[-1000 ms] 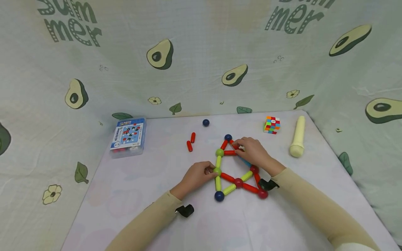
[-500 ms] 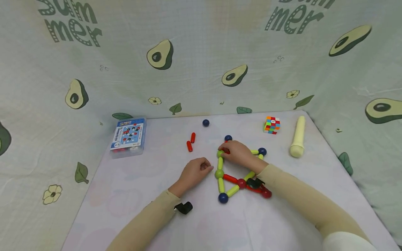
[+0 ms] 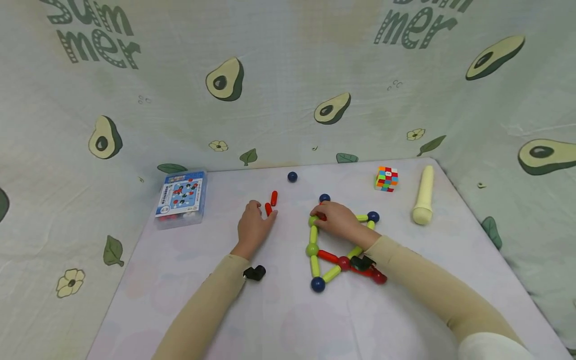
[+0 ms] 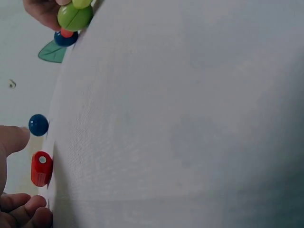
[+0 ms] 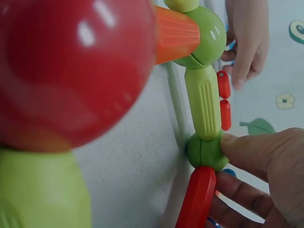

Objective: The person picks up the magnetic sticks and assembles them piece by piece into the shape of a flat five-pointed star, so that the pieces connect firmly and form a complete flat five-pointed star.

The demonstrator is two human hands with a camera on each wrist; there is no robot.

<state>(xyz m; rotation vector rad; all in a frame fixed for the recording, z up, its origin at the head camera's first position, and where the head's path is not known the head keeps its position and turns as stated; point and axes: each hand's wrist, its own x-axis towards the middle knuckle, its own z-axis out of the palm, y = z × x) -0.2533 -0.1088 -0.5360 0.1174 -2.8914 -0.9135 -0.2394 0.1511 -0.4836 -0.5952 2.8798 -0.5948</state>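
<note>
Across the table lies a frame of magnetic balls and rods, with yellow-green rods (image 3: 314, 266), red rods (image 3: 327, 256), a red ball (image 3: 344, 263) and dark blue balls (image 3: 318, 284). My right hand (image 3: 337, 220) pinches a green ball (image 5: 207, 152) at the frame's upper left corner, thumb on one side and fingers on the other. It hides part of the frame in the head view. My left hand (image 3: 253, 229) is spread beside two loose red rods (image 3: 274, 198), thumb and fingers apart around the nearer one. In the left wrist view a red rod (image 4: 42, 169) shows in that gap.
A loose dark blue ball (image 3: 292, 177) sits near the back edge. At the back left is a clear plastic box (image 3: 181, 199) with a printed card. A puzzle cube (image 3: 386, 179) and a cream-coloured stick (image 3: 423, 195) with a rounded end stand or lie at the right.
My left hand let go of the frame's left green ball and moved left and away to the loose red rods. My right hand shifted left from the upper rods to the upper green ball.
</note>
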